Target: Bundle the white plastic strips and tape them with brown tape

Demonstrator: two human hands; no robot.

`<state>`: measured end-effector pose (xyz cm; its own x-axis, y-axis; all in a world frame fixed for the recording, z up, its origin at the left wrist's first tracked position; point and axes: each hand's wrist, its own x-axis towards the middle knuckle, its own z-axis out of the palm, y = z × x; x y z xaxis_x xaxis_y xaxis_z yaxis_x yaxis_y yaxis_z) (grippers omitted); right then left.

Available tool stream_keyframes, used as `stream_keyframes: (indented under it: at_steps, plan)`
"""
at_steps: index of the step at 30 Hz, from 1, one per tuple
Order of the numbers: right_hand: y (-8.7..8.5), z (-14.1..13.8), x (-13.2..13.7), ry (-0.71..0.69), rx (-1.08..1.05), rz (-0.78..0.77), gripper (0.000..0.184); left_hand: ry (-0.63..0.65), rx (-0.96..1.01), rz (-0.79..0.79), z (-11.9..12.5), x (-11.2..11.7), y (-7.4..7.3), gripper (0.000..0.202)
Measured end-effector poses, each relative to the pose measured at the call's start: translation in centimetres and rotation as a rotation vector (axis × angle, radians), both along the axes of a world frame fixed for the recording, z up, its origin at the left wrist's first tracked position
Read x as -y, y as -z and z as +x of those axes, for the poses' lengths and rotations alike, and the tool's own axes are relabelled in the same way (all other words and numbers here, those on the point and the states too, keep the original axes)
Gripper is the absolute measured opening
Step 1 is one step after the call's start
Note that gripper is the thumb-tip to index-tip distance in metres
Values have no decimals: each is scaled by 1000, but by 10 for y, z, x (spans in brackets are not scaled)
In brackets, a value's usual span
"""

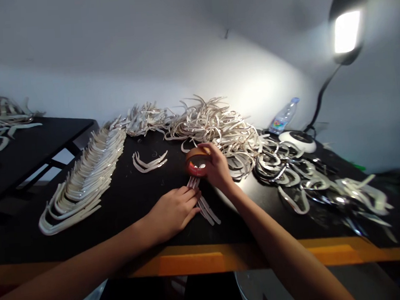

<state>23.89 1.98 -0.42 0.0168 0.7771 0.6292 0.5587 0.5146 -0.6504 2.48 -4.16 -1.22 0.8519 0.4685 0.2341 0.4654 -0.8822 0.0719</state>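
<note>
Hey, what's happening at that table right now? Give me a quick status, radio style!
Left hand pressing pale strips onto the black table. Right hand gripping a tape roll just beyond them. Large strip pile behind the roll.

Two bare, slender forearms (73,255) and hands (173,213) with long fingers (190,200)

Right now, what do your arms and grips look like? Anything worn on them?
Both arms are bare: the left forearm and right forearm show no sleeves, and the left grip and right grip are ungloved hands. No cables, markings or watch show.
</note>
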Motion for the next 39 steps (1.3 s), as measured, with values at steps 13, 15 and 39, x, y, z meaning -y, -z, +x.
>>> stream_keyframes:
  at_steps: [13, 15, 39]
  plan:
    - [7, 9, -17, 56, 170, 3, 54, 50, 46, -54, -3, -5, 0, 38]
    - [4, 8, -17, 63, 189, -1, 55, 65, 75, -110, -6, -12, -1, 37]
    - [4, -21, 15, -489, 30, 17, 35, 22, 288, -294, -38, -89, 12, 51]
